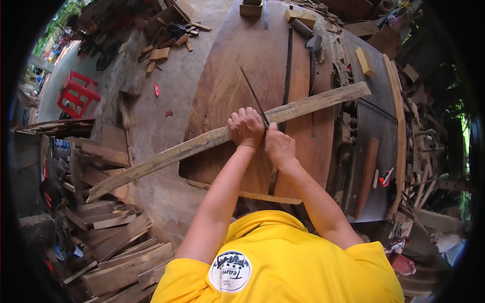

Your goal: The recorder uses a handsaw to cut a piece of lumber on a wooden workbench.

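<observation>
A long, rough, slightly curved wooden board (323, 102) lies slantwise across a brown wooden worktable (222, 96), its left end jutting past the table edge. My left hand (246, 127) is closed over the board near its middle, pressing on its top. Just to the right, my right hand (280, 145) is wrapped round the near end of a hand saw (252, 92). Its thin dark blade, seen nearly edge-on, crosses the board beside my left fingers and points away to the far left. The handle is hidden in my fist, and the teeth do not show.
A dark slot runs along the worktable. Wood blocks (365, 61), a grey cylindrical object (313, 42) and a reddish wood strip (367, 177) lie on the right. Scrap wood (126, 262) is piled at lower left. A red plastic stool (78, 94) stands at far left.
</observation>
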Demonstrator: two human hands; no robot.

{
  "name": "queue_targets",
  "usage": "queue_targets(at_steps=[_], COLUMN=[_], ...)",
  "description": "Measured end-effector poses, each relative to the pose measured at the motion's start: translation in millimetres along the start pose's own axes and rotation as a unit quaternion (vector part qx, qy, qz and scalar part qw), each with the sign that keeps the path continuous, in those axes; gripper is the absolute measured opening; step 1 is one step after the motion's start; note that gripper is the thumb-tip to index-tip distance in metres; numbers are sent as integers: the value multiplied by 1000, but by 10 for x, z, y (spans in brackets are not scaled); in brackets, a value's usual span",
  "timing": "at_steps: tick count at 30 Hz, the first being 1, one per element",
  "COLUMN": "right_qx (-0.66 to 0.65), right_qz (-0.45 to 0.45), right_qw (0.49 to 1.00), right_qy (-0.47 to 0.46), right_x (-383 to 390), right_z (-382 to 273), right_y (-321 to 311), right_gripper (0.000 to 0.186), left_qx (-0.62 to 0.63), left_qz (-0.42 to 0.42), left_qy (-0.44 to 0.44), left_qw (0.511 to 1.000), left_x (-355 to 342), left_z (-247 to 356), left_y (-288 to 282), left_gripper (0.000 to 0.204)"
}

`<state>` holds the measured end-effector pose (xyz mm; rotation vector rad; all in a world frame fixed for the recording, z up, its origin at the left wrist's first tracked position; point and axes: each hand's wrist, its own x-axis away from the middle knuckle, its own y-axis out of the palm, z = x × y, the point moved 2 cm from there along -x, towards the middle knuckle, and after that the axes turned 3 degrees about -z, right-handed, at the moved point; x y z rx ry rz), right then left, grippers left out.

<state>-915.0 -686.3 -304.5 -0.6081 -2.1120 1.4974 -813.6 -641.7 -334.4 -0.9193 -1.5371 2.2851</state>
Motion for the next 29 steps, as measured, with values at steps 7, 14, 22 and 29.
queue_targets(at_steps=[7,14,22,29], right_qx=[-6,23,3,-5], right_qz=[7,-43,-17,-39], right_qw=[1000,998,1000,998], right_qy=[12,50,24,44], right_x=[240,438,301,30], right_z=[55,11,8,-23], right_y=[46,18,83,-22], right_gripper=[8,9,10,12], left_qx=[1,-3,-5,-17], left_qz=[9,-9,11,-7], left_qy=[6,-3,-5,3], left_qw=[1000,1000,1000,1000], left_x=[-18,20,23,-8], left_z=[17,-30,-65,-3], left_y=[-61,-37,14,-10], left_gripper=[20,20,18,21])
